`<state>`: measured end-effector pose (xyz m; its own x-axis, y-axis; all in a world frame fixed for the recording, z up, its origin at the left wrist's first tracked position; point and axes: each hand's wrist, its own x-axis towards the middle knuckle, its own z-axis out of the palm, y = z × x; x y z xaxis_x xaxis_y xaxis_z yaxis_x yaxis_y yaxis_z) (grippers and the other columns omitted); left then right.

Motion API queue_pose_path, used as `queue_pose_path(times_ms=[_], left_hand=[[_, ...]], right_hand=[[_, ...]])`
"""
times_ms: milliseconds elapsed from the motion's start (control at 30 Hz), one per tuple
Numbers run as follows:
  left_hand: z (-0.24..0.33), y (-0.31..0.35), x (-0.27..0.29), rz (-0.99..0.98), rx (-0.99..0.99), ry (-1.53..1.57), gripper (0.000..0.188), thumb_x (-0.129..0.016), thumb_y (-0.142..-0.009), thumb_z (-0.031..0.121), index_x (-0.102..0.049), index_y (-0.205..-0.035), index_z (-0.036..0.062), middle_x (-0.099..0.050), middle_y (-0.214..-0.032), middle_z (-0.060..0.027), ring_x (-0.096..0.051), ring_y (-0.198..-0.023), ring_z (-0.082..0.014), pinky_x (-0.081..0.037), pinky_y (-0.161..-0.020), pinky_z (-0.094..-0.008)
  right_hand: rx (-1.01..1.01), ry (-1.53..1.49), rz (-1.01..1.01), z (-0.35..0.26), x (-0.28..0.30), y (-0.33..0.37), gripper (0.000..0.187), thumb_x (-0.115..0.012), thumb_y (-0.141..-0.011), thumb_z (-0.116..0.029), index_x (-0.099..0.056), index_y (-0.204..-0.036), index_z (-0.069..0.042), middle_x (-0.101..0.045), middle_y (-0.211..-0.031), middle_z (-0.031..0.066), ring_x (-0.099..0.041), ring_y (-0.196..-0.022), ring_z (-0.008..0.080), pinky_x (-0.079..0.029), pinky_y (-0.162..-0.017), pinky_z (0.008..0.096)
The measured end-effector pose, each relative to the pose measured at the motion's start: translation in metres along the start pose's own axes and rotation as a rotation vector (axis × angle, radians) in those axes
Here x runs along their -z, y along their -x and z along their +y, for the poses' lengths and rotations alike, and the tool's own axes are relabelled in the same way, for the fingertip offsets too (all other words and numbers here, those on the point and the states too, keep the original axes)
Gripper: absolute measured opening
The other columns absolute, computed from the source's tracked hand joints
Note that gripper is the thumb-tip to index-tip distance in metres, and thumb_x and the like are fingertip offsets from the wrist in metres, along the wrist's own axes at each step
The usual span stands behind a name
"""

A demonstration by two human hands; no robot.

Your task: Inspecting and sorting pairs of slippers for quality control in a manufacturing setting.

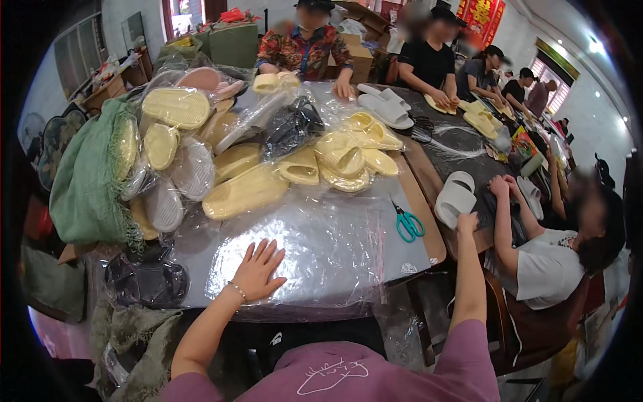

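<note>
My left hand lies flat, fingers spread, on a stack of clear plastic bags at the near edge of the table. Out to the right, my right hand is closed at the near end of a pair of white slippers by the table's right side; its fingertips are partly hidden. Between my hands lie scissors with teal handles, to the right of the bags. Beyond the bags rises a heap of yellow slippers, many wrapped in clear plastic, with a black bagged pair on top.
A green cloth sack with slippers spilling out stands at the left. A bagged black pair sits at the near left corner. Grey slippers lie on the far side. A co-worker in white sits close on my right; others work along the table.
</note>
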<state>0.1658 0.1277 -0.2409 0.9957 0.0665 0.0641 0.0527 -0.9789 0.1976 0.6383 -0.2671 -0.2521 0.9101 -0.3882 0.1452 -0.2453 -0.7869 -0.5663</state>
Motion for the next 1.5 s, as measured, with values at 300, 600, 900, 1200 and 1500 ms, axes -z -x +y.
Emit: queue_pose_path(times_ms=[300, 600, 900, 1200, 1500], left_hand=[[0.001, -0.001, -0.008, 0.048, 0.02, -0.061, 0.066, -0.045, -0.088, 0.05, -0.034, -0.14, 0.0101, -0.028, -0.146, -0.0172, -0.022, -0.136, -0.0356, -0.011, -0.111, -0.0503], [0.0, 0.0, -0.012, 0.055, 0.043, -0.009, 0.066, -0.045, -0.088, 0.049, -0.033, -0.141, 0.0111, -0.027, -0.147, -0.017, -0.02, -0.137, -0.0346, -0.01, -0.112, -0.0495], [0.001, -0.002, -0.012, 0.041, 0.046, 0.02, 0.068, -0.047, -0.086, 0.051, -0.037, -0.139, 0.0092, -0.027, -0.146, -0.0189, -0.019, -0.137, -0.0356, -0.007, -0.111, -0.0507], [0.0, -0.002, -0.009, 0.039, 0.055, 0.022, 0.068, -0.046, -0.087, 0.051, -0.036, -0.14, 0.01, -0.027, -0.147, -0.0193, -0.019, -0.138, -0.0357, -0.006, -0.111, -0.0509], [-0.001, -0.003, -0.011, 0.002, 0.054, -0.005, 0.072, -0.045, -0.087, 0.053, -0.031, -0.142, 0.0075, -0.023, -0.148, -0.0193, -0.015, -0.139, -0.0361, -0.005, -0.112, -0.0504]], right_hand=[[0.909, -0.676, -0.132, -0.19, -0.003, 0.157, 0.038, -0.059, -0.074, -0.008, -0.056, -0.111, -0.003, -0.059, -0.104, 0.0166, -0.055, -0.101, 0.0297, -0.042, -0.088, 0.0379], [1.044, -0.497, -0.653, -0.271, -0.017, 0.324, 0.041, -0.066, -0.079, -0.039, -0.064, -0.092, 0.0, -0.064, -0.072, 0.0146, -0.065, -0.068, 0.0232, -0.049, -0.062, 0.0349], [0.139, -0.981, -1.165, -0.337, -0.066, 0.291, 0.057, -0.074, -0.072, -0.048, -0.059, -0.092, 0.004, -0.059, -0.075, 0.0096, -0.062, -0.054, 0.0191, -0.046, -0.044, 0.0266], [0.205, -1.061, -0.963, -0.362, -0.067, 0.294, 0.017, -0.061, -0.077, -0.014, -0.055, -0.078, 0.002, -0.054, -0.064, 0.0062, -0.051, -0.048, 0.0141, -0.041, -0.043, 0.0277], [0.19, -1.34, -0.893, -0.24, 0.063, 0.294, 0.015, -0.058, -0.085, -0.011, -0.055, -0.096, -0.002, -0.06, -0.082, 0.0033, -0.054, -0.061, 0.0096, -0.045, -0.052, 0.0239]])
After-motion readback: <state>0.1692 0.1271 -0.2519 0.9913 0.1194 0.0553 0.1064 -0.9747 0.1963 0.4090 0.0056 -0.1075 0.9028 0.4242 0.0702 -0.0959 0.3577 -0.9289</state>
